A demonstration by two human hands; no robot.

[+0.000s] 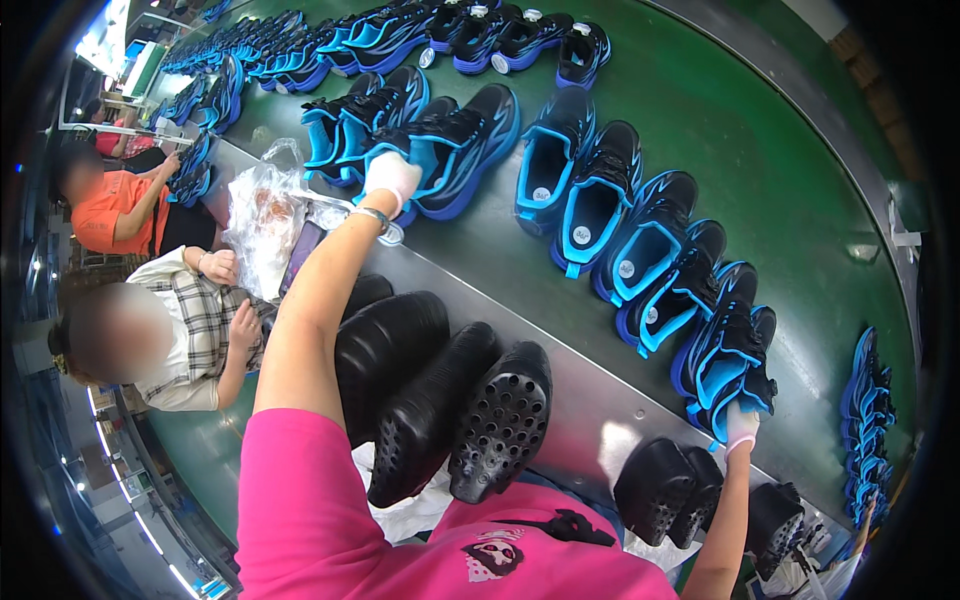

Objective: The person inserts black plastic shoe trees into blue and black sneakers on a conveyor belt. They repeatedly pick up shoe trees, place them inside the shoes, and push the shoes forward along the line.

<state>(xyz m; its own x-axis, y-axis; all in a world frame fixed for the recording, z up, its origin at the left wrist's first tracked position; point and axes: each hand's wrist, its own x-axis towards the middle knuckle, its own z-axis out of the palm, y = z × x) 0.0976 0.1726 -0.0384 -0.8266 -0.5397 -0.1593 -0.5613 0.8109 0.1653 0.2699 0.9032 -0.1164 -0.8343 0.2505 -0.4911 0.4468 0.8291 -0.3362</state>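
Note:
Black sneakers with blue lining and soles stand in rows on a green tabletop (787, 187). My left hand (393, 177), in a white glove, reaches into the heel opening of a sneaker at the upper middle, beside another sneaker (480, 150); its fingers are hidden. My right hand (741, 426), also gloved, is in the opening of a sneaker (731, 367) at the near right end of the row; its fingertips are hidden too. Between my hands stand several more sneakers, among them one with a round insole sticker (600, 199).
Black perforated shoe lasts (502, 420) lie along the near metal edge (525, 337), with more lasts (664, 480) at right. A clear plastic bag (262, 225) rests left of my arm. Two co-workers (172, 337) (124, 206) are at left. More sneakers (866, 435) line the far right.

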